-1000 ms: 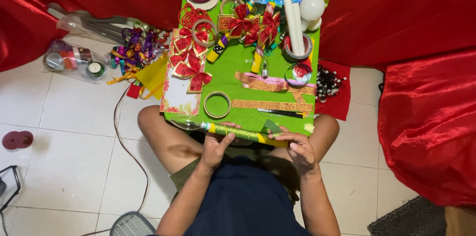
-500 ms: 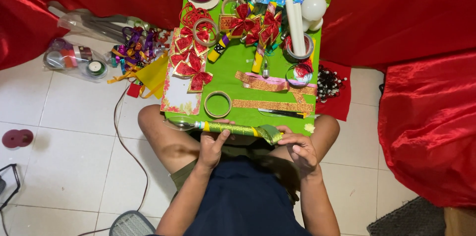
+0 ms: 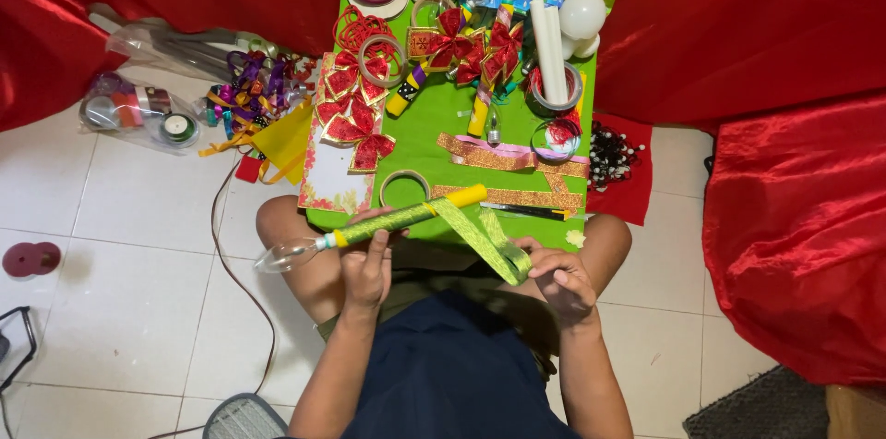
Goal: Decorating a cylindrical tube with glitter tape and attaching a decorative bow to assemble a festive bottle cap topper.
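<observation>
While the left hand (image 3: 366, 265) grips the ribbon-wrapped candle-bulb stick (image 3: 397, 217) mid-shaft near the green board (image 3: 434, 130), right hand (image 3: 558, 277) pinches the green ribbon (image 3: 489, 240). Glass tip likely fragile; hold the shaft.

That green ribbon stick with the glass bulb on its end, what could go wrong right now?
The clear bulb juts past the left hand over tiled floor; a slip could break it. The green ribbon hangs slack toward the right hand, so the wrap might loosen. The stick could also knock the tape ring.

Green board (image 3: 434, 139) bearing bows (image 3: 355, 130), perhaps tape.
</observation>
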